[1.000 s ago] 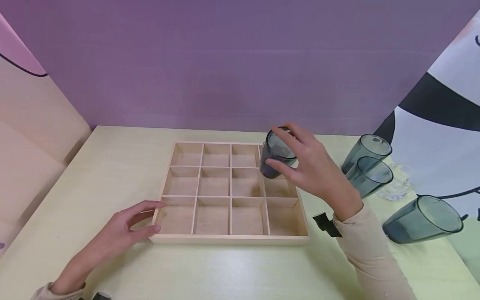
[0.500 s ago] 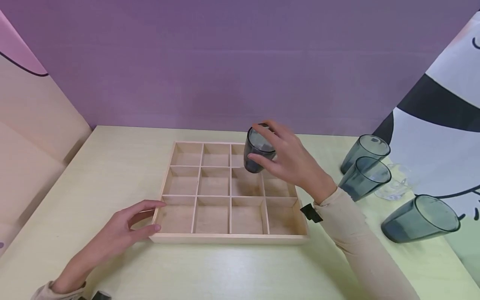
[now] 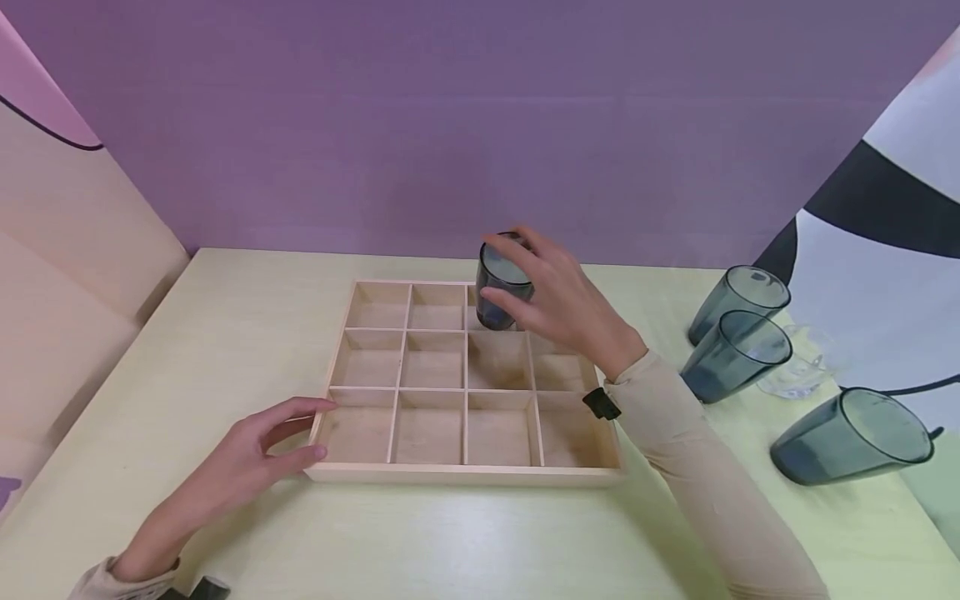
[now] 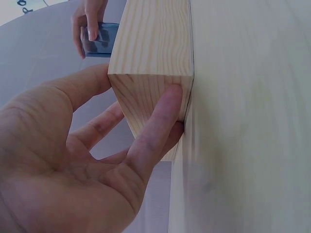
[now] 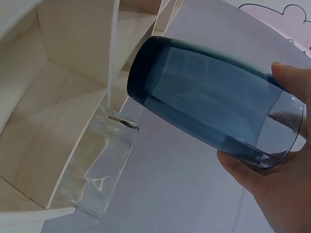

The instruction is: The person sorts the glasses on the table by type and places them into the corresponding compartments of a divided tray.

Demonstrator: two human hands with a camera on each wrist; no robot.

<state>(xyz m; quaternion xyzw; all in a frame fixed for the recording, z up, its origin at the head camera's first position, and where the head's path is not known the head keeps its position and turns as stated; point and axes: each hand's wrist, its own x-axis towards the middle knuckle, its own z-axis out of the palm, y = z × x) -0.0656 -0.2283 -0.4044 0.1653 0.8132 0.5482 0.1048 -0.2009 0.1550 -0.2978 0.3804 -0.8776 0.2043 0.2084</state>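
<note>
A shallow wooden divided box (image 3: 465, 473) lies on the table. My left hand (image 3: 247, 467) holds its left end, index finger at the top rim and thumb low on the end wall (image 4: 146, 90). My right hand (image 3: 558, 296) grips a smoky blue drinking glass (image 3: 495, 296) near its rim, over the back row right of the middle. In the right wrist view, the blue glass (image 5: 209, 102) has its dark base towards the compartments, close to a clear glass (image 5: 104, 167). The right hand hides the back right corner of the box in the head view.
Three more smoky blue glasses stand at the right: one at the back (image 3: 738, 304), one just before it (image 3: 735, 354) and one nearer the front (image 3: 851, 437). A clear glass object (image 3: 798, 367) sits among them. A purple wall (image 3: 465, 133) rises behind the table.
My right hand has carried the blue glass leftward and slightly back, from the box's right side to over the back row. The left hand keeps its place at the left end.
</note>
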